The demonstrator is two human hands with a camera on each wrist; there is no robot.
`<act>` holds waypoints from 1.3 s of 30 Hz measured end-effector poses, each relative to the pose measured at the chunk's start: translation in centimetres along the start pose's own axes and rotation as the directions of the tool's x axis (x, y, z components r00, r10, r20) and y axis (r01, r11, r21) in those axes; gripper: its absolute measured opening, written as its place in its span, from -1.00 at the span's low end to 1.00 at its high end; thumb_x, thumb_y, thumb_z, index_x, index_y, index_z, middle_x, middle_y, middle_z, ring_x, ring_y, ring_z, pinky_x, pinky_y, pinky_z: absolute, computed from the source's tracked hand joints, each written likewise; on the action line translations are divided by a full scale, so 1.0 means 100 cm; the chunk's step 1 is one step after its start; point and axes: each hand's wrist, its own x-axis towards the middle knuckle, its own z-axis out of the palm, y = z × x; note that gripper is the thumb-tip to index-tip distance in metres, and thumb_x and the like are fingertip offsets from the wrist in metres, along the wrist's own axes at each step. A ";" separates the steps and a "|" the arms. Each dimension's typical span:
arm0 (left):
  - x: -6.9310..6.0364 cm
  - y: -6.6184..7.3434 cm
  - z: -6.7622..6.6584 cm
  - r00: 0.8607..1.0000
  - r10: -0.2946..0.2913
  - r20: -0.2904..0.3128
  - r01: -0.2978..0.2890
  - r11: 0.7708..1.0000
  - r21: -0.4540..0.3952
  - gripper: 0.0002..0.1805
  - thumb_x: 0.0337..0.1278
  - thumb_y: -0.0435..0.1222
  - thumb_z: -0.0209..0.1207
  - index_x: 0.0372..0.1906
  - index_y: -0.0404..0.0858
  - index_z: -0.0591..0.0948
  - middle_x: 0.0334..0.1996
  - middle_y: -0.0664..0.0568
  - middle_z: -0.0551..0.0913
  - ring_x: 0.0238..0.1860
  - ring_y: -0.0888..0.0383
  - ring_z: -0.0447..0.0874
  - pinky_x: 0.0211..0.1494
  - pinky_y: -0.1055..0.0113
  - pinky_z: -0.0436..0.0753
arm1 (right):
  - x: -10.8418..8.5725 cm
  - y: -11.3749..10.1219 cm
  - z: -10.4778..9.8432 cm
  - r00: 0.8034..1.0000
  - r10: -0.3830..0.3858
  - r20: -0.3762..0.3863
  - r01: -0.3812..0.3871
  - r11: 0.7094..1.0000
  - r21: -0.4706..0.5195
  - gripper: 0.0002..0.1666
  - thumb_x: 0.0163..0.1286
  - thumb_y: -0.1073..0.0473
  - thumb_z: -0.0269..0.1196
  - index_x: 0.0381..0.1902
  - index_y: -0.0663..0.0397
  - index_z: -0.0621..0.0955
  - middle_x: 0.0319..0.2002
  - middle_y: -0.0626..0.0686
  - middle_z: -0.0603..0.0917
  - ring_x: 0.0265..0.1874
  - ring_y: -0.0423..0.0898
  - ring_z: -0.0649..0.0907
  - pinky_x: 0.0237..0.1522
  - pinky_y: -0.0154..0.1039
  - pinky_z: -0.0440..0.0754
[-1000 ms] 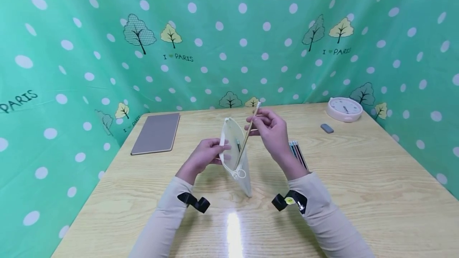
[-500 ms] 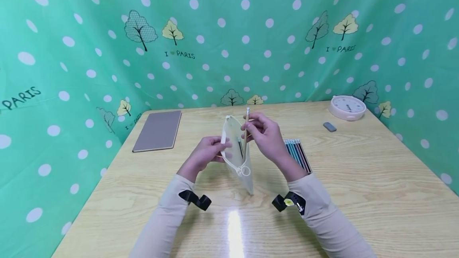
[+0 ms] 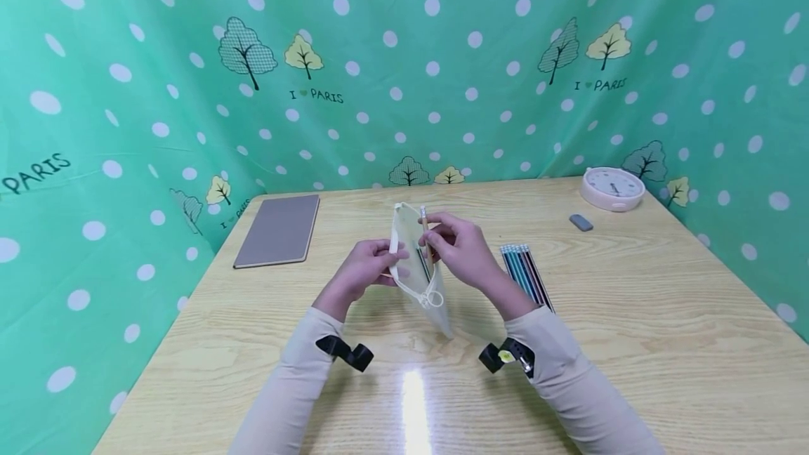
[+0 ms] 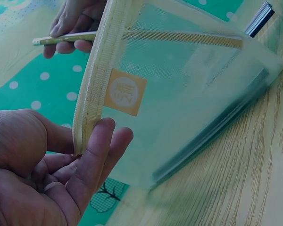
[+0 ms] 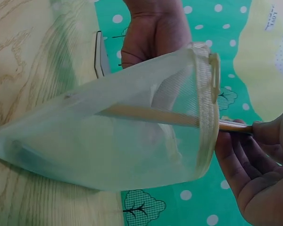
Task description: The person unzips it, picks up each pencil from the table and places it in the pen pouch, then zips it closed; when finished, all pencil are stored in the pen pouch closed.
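Observation:
My left hand (image 3: 363, 274) pinches the zipped edge of a translucent cream mesh pencil pouch (image 4: 170, 99), which stands tilted with its mouth open and its bottom at the table. My right hand (image 3: 464, 248) pinches a yellowish pencil (image 4: 73, 37) near its white-tipped end, at the mouth of the pouch. In both wrist views the rest of this pencil shows through the mesh, inside the pouch. A dark pencil-like thing (image 4: 217, 125) lies along the pouch's lower side. A ring pull (image 3: 435, 298) hangs at the zip's near end.
Several pencils (image 3: 526, 274) lie side by side on the wooden table (image 3: 632, 343), close to my right forearm. A grey notebook (image 3: 278, 230) lies at the back left. At the back right are a grey eraser (image 3: 581, 222) and a pink round clock (image 3: 612, 189).
The pencil in my right hand has gone down and to the left, deeper into the pouch. My left hand keeps its hold on the pouch edge.

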 end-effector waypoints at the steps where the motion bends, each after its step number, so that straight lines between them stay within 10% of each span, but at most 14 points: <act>1: 0.000 0.000 0.000 1.000 -0.001 -0.002 0.001 1.000 0.001 -0.58 0.51 -0.42 0.08 0.33 -0.55 0.49 0.16 -0.40 0.65 -0.29 0.16 0.79 -0.25 0.35 0.82 | 0.000 0.001 0.000 1.000 0.003 0.008 -0.003 1.000 -0.014 -0.68 0.55 0.43 0.13 0.18 0.46 0.57 -0.23 0.33 0.76 -0.36 0.14 0.77 -0.33 -0.22 0.82; 16: 0.000 -0.001 0.000 1.000 -0.025 -0.010 0.025 1.000 0.005 -0.57 0.53 -0.44 0.05 0.37 -0.54 0.45 0.20 -0.38 0.63 -0.28 0.17 0.79 -0.29 0.42 0.80 | 0.003 0.011 0.000 0.996 0.087 0.020 -0.080 0.970 -0.228 -0.71 0.49 0.35 0.26 0.12 0.35 0.65 -0.23 0.24 0.79 -0.36 0.01 0.77 -0.37 -0.25 0.80; 39: 0.001 -0.001 0.000 1.000 -0.013 -0.005 0.013 1.000 0.000 -0.56 0.52 -0.46 0.04 0.37 -0.58 0.42 0.21 -0.41 0.62 -0.30 0.20 0.78 -0.28 0.42 0.80 | 0.006 0.018 0.000 0.982 0.185 0.039 -0.165 0.938 -0.304 -0.72 0.49 0.32 0.27 0.11 0.32 0.64 -0.19 0.23 0.78 -0.37 -0.01 0.78 -0.42 -0.32 0.79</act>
